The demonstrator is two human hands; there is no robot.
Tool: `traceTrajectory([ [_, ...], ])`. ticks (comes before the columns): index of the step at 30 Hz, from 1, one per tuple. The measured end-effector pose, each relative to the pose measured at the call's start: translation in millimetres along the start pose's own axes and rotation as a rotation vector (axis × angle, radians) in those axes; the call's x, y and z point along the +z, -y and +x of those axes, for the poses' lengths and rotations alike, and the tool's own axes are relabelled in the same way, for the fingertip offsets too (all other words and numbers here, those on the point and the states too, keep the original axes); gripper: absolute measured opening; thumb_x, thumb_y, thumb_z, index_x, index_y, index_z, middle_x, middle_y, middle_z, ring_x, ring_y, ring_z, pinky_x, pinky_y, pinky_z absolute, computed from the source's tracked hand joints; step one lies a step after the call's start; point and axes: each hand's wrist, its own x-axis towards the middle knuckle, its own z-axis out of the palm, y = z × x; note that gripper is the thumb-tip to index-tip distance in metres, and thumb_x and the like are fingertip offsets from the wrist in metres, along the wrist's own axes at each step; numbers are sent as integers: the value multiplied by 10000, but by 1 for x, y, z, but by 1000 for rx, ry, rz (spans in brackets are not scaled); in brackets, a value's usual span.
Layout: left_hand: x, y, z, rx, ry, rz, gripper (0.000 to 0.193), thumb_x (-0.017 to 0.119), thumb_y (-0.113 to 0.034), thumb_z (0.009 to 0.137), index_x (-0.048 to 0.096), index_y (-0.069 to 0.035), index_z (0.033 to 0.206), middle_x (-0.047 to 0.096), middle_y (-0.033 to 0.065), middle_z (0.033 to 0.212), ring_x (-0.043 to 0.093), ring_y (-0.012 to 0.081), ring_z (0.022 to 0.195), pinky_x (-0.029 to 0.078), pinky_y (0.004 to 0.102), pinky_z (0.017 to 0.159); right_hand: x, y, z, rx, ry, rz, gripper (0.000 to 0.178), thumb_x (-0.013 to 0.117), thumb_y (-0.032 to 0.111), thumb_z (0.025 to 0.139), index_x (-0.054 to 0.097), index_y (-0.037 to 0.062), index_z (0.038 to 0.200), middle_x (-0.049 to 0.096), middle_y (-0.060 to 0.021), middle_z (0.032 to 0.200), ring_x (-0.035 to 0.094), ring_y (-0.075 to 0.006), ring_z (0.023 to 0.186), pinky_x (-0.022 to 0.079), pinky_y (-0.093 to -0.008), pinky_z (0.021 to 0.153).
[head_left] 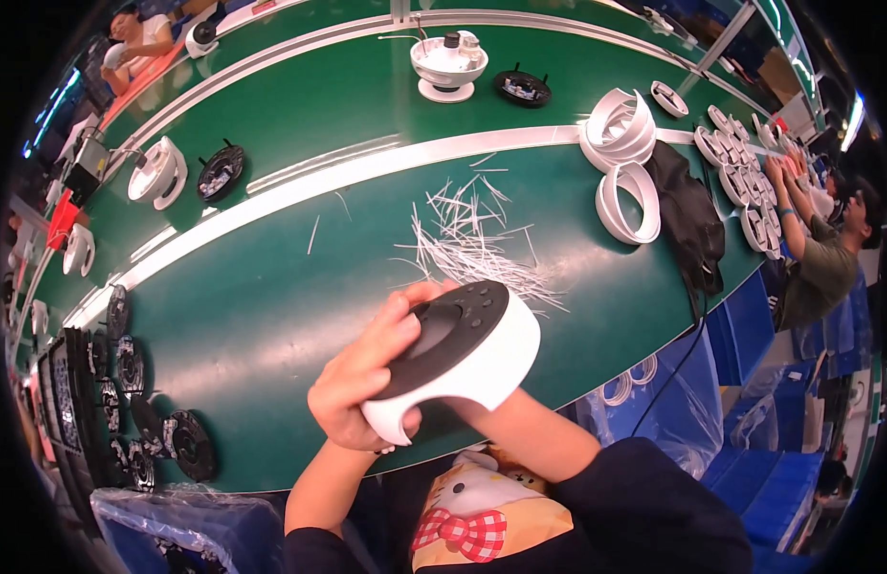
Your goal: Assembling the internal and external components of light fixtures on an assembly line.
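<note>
A white rounded housing (501, 349) with a black oval face (442, 335) is tilted up in front of me, over the near edge of the green table. My left hand (353, 383) is closed around its left side, fingers on the black face and thumb near the lower white rim. My right hand (474, 409) reaches in behind the housing and appears to grip it from underneath; most of its fingers are hidden. Just beyond lies a loose pile of thin white strips (477, 253).
White ring-shaped shells (627, 203) stand at the right beside a black cloth bag (687, 215). Round black parts (190, 445) with circuit pieces line the left edge. A white assembly (448, 67) sits across the table. At far right a co-worker (826, 249) reaches toward several white shells (745, 182).
</note>
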Motion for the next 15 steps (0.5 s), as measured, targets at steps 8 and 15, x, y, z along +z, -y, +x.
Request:
traceTrajectory([
  [8, -20, 2, 25, -102, 208, 311, 281, 568, -200, 804, 406, -1, 918, 594, 242, 885, 608, 316, 826, 491, 348, 724, 74, 144, 61, -660, -243, -1886, 165, 530, 158, 818, 574, 1, 843, 597, -44, 812, 542, -107, 715, 452, -261, 674],
  [15, -55, 106, 92, -752, 151, 755, 240, 577, -208, 794, 569, 29, 751, 600, 100, 651, 544, 96, 619, 436, 253, 573, 55, 279, 172, -114, -402, -3410, 202, 574, 39, 608, 617, 50, 804, 578, -171, 869, 570, -329, 818, 488, -367, 725],
])
